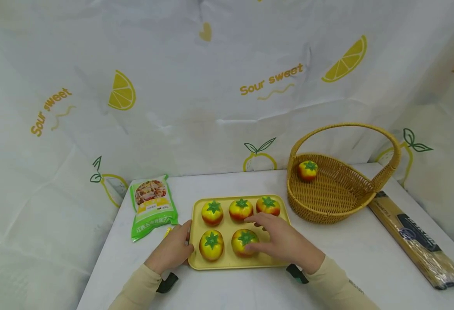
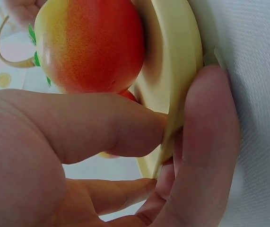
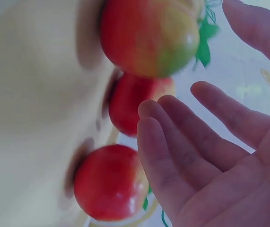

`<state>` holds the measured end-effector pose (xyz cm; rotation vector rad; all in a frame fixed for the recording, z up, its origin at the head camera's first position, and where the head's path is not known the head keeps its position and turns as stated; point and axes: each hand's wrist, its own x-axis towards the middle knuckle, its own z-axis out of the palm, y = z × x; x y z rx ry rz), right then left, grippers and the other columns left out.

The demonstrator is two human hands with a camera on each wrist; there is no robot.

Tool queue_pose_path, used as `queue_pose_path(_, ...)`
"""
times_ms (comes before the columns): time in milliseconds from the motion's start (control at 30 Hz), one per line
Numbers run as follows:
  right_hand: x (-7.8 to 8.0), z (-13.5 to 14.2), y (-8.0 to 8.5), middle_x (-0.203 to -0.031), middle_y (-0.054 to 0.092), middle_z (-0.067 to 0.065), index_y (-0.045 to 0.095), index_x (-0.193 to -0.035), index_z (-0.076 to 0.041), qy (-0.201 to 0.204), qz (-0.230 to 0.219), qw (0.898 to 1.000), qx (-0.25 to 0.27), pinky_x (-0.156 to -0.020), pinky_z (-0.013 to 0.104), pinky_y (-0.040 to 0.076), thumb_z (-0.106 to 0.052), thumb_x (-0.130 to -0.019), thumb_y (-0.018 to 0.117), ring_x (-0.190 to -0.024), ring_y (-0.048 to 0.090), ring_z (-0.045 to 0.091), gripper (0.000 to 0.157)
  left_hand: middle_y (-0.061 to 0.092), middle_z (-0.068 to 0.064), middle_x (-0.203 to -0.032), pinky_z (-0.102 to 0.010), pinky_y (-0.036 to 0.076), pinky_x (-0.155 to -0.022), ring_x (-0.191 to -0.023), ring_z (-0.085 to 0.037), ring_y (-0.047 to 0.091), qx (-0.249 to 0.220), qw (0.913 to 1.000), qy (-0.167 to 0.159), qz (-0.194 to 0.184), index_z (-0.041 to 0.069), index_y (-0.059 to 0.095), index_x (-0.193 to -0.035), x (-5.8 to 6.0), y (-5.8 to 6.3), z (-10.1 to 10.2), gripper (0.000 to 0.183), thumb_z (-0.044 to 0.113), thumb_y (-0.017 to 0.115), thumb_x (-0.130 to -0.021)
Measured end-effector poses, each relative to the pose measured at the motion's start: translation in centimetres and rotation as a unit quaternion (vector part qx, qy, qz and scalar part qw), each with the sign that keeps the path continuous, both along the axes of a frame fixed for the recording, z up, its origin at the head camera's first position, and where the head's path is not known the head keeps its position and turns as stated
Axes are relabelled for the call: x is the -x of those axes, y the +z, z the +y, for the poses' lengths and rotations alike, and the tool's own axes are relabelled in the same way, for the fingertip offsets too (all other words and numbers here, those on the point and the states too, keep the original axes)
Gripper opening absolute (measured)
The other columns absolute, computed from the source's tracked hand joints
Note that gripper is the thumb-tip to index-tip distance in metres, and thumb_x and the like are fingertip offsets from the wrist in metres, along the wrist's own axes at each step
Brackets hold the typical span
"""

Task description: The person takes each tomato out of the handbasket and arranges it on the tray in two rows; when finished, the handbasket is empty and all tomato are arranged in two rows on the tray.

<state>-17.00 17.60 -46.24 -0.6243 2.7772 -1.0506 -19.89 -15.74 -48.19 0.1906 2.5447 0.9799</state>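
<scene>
A yellow rectangular tray on the table carries several red-and-yellow tomatoes with green star-shaped tops. My left hand grips the tray's left edge; in the left wrist view the thumb lies on top of the rim and fingers underneath, beside one tomato. Over the tray's right part hovers my right hand, its fingers spread and holding nothing. Below it is the front middle tomato, partly behind the thumb. In the right wrist view the fingertips stand near a back-row tomato, without gripping it.
A wicker basket with a tall handle stands right of the tray, one tomato inside. At the far right lies a long noodle-like packet. A green-and-white food bag lies left. A printed cloth hangs behind.
</scene>
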Motion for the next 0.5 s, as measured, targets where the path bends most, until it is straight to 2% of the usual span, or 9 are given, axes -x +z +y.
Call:
queue_pose_path(133,0.3,1.6,1.2,-0.142,0.069,0.007,0.066,-0.144,-0.014,-0.023,0.022,0.999,0.008,-0.105,0.051,0.059,-0.043,-0.093,0.085,-0.125,0.069,0.029,0.062,0.057,-0.014,-0.116,-0.03,0.056,-0.058,-0.072,-0.02,0.061,-0.003,1.0,-0.001,-0.001,-0.003,0.032,-0.167,0.1,0.0,0.2,0.078,0.004,0.066,-0.098)
queue_pose_path(300,1.3,5.0,3.1,-0.136,0.073,0.006,0.068,-0.141,-0.012,-0.058,0.066,0.996,-0.002,-0.1,0.052,0.062,-0.039,-0.094,0.085,-0.119,0.072,0.029,0.056,0.058,-0.014,-0.116,-0.03,0.056,-0.058,-0.073,-0.019,0.061,-0.001,1.0,-0.004,-0.001,-0.003,0.032,-0.167,0.2,-0.2,0.4,0.077,0.005,0.066,-0.098)
queue_pose_path(500,3.1,10.0,5.5,-0.136,0.073,0.012,0.069,-0.141,-0.01,-0.109,0.067,0.992,-0.023,-0.103,0.056,0.06,-0.034,-0.095,0.084,-0.122,0.071,0.033,0.053,0.058,-0.014,-0.114,-0.03,0.056,-0.057,-0.073,-0.019,0.061,0.009,1.0,0.001,0.001,-0.003,0.033,-0.167,-0.1,-0.4,0.2,0.077,0.005,0.066,-0.098)
